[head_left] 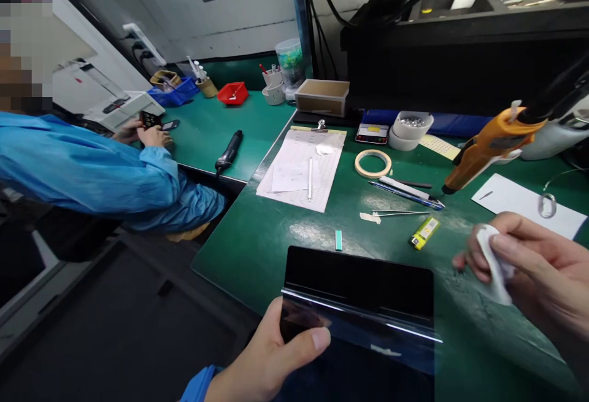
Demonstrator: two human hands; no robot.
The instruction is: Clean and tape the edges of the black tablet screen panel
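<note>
My left hand [271,353] grips the left edge of a dark, glossy tablet-like panel [359,272], thumb on its front. A clear film [368,328] lies across the panel's lower part, its shiny upper edge running side to side. To the right, my right hand [543,267] pinches a folded white wipe [493,267] between thumb and fingers, apart from the panel. Beyond the panel lie a small teal-and-white strip [338,240], a yellow-green lighter [424,233] and thin metal tweezers [400,212].
An orange electric screwdriver [492,147] hangs at the right above a white sheet [529,205]. Farther back are a tape roll [372,152], pens [407,193], a clipboard with papers [294,150] and round white tubs [409,129]. A co-worker in blue [87,169] sits left, handling a phone-like part.
</note>
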